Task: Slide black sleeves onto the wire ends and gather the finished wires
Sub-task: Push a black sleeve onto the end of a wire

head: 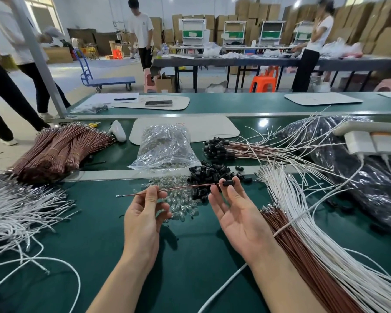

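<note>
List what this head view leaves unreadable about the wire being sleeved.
- Head view: end of the brown wire inside the black sleeve, covered by sleeve and right hand.
- Head view: terminal shape at its free end, too small.
- Head view: contents of the clear bag, blurred by crinkled plastic.

Big warehouse-type room, pale floor [113,66], cardboard boxes [269,10] stacked along the back wall [88,12]. A blue cart [110,81] sat near a long dark desk [235,61], orange stool [263,83] underneath.
</note>
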A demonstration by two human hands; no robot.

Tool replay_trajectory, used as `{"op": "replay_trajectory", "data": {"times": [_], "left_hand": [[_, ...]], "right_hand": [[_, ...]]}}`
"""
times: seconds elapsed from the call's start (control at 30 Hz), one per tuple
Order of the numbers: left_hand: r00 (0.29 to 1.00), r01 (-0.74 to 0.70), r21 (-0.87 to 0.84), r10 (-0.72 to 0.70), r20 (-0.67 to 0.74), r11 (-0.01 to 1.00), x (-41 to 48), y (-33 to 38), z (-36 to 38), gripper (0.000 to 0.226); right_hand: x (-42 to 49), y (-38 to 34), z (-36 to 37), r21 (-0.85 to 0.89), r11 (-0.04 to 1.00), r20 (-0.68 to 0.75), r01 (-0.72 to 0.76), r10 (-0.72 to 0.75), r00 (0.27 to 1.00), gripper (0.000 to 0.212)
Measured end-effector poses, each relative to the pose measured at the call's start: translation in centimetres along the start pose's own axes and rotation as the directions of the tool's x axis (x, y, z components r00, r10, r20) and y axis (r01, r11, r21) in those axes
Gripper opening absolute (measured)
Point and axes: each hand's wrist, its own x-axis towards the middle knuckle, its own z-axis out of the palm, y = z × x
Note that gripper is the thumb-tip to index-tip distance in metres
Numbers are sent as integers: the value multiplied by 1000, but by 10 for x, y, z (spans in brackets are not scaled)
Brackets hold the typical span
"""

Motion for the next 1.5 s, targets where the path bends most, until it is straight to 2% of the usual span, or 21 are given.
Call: {"op": "replay_trajectory", "data": {"times": [0.3,0.47,0.67,0.9,1.0,1.17,1.37,1.5], "left_hand": [[1000,-2,1,1,13,1000,0,-1,1,23],[1000,-6,8,6,28,1000,0,-2,-1,25],[997,-14,73,8,82,997,-1,-4,-1,28],[972,-116,244,59,228,963,-9,-5,2,22],[969,-110,230,54,239,967,-11,-4,3,27],[992,-50,118,36,121,992,-8,-1,0,21],[972,-47,191,1,237,981,-19,-6,7,13],[973,-55,201,7,232,978,-20,-5,7,13]], "right_hand": [[1,3,1,-14,1000,-3,-2,2,1000,27],[0,8,2,-15,1000,0,-22,22,1000,32],[-2,13,5,-39,998,25,-53,54,998,32],[-3,25,7,-266,963,63,-40,59,996,34],[-1,24,6,-269,963,56,0,16,998,35],[1,15,3,-231,972,32,51,-45,998,35],[-1,23,5,-260,965,77,7,13,997,35],[-3,20,5,-269,963,103,0,29,994,34]]}}
